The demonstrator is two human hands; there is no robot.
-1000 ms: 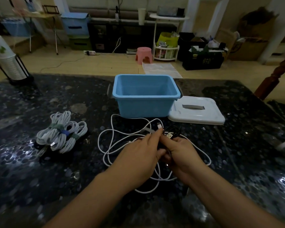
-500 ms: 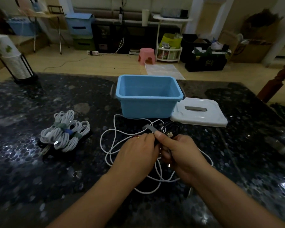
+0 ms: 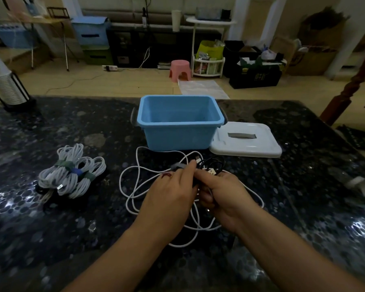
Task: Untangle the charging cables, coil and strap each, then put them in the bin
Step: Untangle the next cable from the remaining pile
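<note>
the blue bin [image 3: 178, 134] stands at 12 o'clock on the dark table [image 3: 51, 228], and nothing shows inside it from this angle. its white lid [image 3: 246, 142] lies flat at the bin's 3 o'clock, just beside it. at 9 o'clock sits a bundle of white cables [image 3: 72, 172] already coiled and strapped with green and blue bands, but not yet binned.

in the middle the work looks unfinished. a loose white cable [image 3: 133, 186] sprawls in loops under and around both hands. the left hand [image 3: 171, 196] pinches at a grey strap [image 3: 177, 166] with its fingertips. the right hand [image 3: 221, 191] is curled round a small coil of black cable [image 3: 214, 164], whose plug end pokes out near the thumb.

by my reading, the black cable is being strapped now. left to do: finish that strap, coil and strap the loose white cable, then move everything into the bin. so the task seems roughly half done, with no cable stored so far.
</note>
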